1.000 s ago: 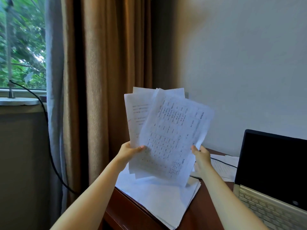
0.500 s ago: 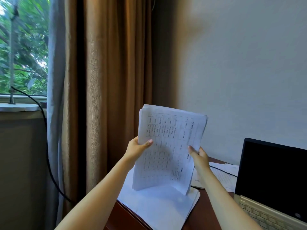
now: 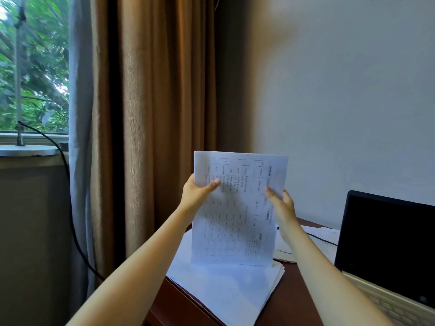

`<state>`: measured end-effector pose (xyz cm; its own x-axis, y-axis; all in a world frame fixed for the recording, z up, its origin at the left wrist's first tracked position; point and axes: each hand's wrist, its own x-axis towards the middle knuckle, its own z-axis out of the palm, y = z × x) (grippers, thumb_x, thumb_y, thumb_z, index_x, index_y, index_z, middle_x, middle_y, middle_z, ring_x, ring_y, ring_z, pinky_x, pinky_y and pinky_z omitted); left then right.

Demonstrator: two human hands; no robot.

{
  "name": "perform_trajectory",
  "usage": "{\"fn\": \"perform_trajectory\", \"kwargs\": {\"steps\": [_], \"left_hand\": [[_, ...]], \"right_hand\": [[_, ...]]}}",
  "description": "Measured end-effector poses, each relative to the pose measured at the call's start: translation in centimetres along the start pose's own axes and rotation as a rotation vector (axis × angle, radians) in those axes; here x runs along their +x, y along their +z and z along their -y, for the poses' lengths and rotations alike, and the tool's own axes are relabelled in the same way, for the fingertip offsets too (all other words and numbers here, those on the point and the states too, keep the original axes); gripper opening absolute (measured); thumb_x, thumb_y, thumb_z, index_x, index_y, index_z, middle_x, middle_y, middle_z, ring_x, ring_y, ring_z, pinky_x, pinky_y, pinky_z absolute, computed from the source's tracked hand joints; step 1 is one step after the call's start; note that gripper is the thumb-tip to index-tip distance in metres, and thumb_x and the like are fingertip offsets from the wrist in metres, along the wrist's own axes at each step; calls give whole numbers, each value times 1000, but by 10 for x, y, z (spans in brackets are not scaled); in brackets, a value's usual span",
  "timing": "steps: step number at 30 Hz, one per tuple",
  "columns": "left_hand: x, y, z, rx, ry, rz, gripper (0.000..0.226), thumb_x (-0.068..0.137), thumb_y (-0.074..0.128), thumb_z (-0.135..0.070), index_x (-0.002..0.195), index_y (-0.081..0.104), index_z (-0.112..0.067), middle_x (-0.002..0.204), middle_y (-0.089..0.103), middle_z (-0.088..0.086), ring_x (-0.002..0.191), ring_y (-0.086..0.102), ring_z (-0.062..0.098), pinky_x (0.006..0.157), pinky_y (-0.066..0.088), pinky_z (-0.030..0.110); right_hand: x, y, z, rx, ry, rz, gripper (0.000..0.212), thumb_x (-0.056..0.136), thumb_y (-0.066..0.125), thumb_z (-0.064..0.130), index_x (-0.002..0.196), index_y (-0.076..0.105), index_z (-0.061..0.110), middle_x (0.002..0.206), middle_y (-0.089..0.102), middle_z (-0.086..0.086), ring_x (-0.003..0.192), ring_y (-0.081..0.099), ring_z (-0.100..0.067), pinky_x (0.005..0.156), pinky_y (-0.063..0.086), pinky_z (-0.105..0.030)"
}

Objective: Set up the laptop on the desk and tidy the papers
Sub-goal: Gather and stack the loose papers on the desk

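Note:
I hold a bundle of printed sheets [image 3: 237, 212] upright, its bottom edge resting on a flat stack of white papers [image 3: 226, 285] at the desk's left corner. My left hand [image 3: 197, 194] grips the bundle's left edge near the top. My right hand [image 3: 281, 208] holds the right edge, thumb in front. The sheets' edges are lined up. An open laptop [image 3: 386, 245] with a dark screen and pale keyboard stands at the right on the brown desk [image 3: 292, 300].
More loose papers [image 3: 313, 245] lie behind my right arm, a thin black cable crossing them toward the laptop. Brown and grey curtains [image 3: 153, 114] hang left of the desk. A black cord [image 3: 70, 208] drops from the window sill. A pale wall stands behind.
The fanned, uneven sheets have been squared into one aligned bundle and lowered upright onto the flat stack. Both hands shifted higher along its side edges.

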<state>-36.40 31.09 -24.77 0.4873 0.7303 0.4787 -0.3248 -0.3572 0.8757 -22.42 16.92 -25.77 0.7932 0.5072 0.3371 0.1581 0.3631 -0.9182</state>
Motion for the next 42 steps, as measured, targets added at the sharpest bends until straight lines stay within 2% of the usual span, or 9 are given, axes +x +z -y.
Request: {"fn": "perform_trajectory", "kwargs": {"steps": [4, 8, 16, 23, 26, 30, 33, 36, 42], "left_hand": [[-1, 6, -3, 16, 40, 4, 25, 85, 66, -20, 105, 53, -13, 93, 62, -4, 86, 60, 11, 61, 47, 18], [-4, 4, 2, -23, 2, -29, 9, 86, 66, -18, 90, 58, -19, 89, 63, -5, 83, 60, 10, 63, 45, 22], [-3, 0, -8, -58, -35, -37, 9, 87, 64, -15, 82, 58, -20, 84, 62, -6, 77, 59, 8, 59, 44, 21], [-17, 2, 9, 34, -220, 72, 13, 88, 62, -13, 101, 61, -8, 85, 61, -4, 81, 57, 13, 65, 45, 24], [-16, 5, 8, 14, -229, -14, 12, 91, 60, -12, 101, 61, -7, 88, 61, 2, 91, 57, 24, 70, 49, 30], [-11, 5, 2, -82, -253, -126, 23, 91, 59, -13, 110, 59, -1, 95, 60, 7, 94, 58, 28, 85, 47, 42], [-12, 4, -1, -213, -301, -219, 26, 91, 60, -15, 113, 58, -2, 97, 58, 6, 93, 55, 25, 81, 45, 38], [-13, 5, 1, -298, -372, -283, 38, 90, 61, -20, 124, 53, -3, 110, 56, 7, 101, 53, 26, 90, 44, 42], [-20, 11, 10, -371, -533, -347, 47, 91, 60, -20, 133, 46, -6, 131, 53, 13, 120, 51, 35, 100, 42, 49]], "right_hand": [[-2, 5, 6, 19, -13, -12, 32, 95, 53, 21, 125, 54, 10, 117, 62, -7, 100, 60, -23, 77, 51, -31], [-7, 2, -6, -12, 11, -8, 34, 94, 55, 17, 127, 53, 11, 116, 61, -4, 102, 58, -20, 85, 45, -31], [-2, 1, -1, -89, -39, 17, 33, 96, 52, 14, 128, 53, 11, 115, 58, 1, 103, 54, -15, 90, 42, -28], [-12, -11, -25, -148, 75, 45, 35, 94, 54, 7, 128, 51, 6, 113, 58, -3, 99, 53, -17, 85, 40, -28], [-11, -18, -34, -223, 155, 47, 36, 91, 59, 7, 126, 53, 5, 118, 61, -8, 98, 56, -21, 81, 43, -29], [-14, -26, -32, -294, 189, 33, 29, 88, 64, 10, 115, 56, 4, 106, 62, -10, 88, 56, -23, 58, 40, -23], [-17, -34, -37, -239, 224, -14, 32, 87, 65, 12, 116, 55, 5, 104, 60, -8, 86, 56, -22, 69, 45, -29], [-21, -39, -42, -29, 310, -104, 31, 86, 66, 12, 114, 54, 5, 100, 59, -12, 73, 57, -19, 65, 47, -28], [-29, -23, -46, 49, 398, 13, 22, 94, 55, 17, 116, 54, 12, 102, 60, -10, 78, 56, -20, 60, 45, -28]]}}
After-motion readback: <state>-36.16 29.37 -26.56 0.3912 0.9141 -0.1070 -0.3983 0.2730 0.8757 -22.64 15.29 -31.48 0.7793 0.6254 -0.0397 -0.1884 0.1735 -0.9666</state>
